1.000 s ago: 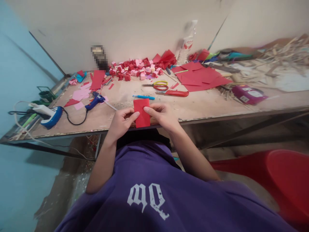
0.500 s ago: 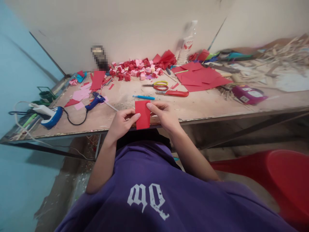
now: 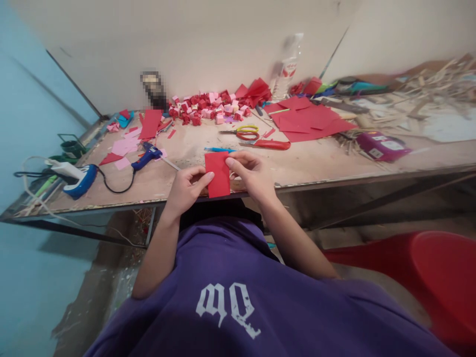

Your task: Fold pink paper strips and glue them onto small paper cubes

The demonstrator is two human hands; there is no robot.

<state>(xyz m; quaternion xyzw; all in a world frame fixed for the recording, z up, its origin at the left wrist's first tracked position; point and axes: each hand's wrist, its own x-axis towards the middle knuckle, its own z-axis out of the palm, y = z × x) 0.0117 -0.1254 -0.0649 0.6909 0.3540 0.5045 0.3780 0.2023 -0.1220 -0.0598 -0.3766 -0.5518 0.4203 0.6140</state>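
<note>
A small rectangle of red paper is held upright at the table's front edge. My left hand pinches its left side, thumb on the near face. My right hand grips the upper right corner between thumb and fingers. The fingers behind the sheet are partly hidden. Just beyond the paper lies a blue pen-like tool, partly covered by it. Farther back are scissors with yellow and red handles and a red-handled cutter.
A blue glue gun and a power strip with cables lie at left. Folded red and pink paper pieces are heaped by the wall. Large red sheets, a plastic bottle and a purple box stand or lie rightward. A red stool is at lower right.
The red paper has shifted slightly up and left in my hands, now covering part of the blue tool. Both hands keep their hold on it.
</note>
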